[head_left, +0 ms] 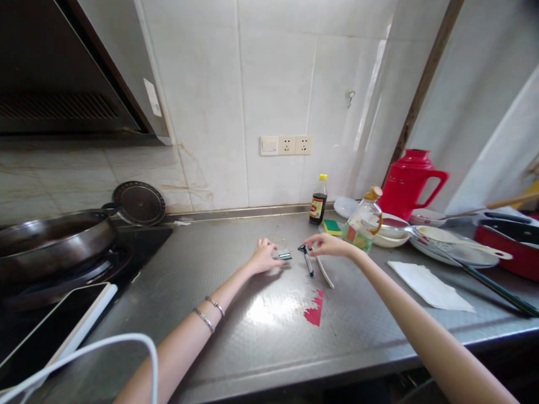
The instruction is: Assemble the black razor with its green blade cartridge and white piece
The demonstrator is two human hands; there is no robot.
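Left fingers (pixel 273 246) curve near a green piece (pixel 285 256), right fingers (pixel 315 239) near a razor (pixel 310 264); both grips unclear.

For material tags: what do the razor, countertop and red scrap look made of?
Razor: probably plastic, maybe part metal, slightly shiny; silver and black tones, too small to be sure.
Countertop: likely stainless steel, fine-textured, semi-gloss; grey sheen with bright glare.
Red scrap: paper or thin film, unclear which; flat, matte, ragged along one side.
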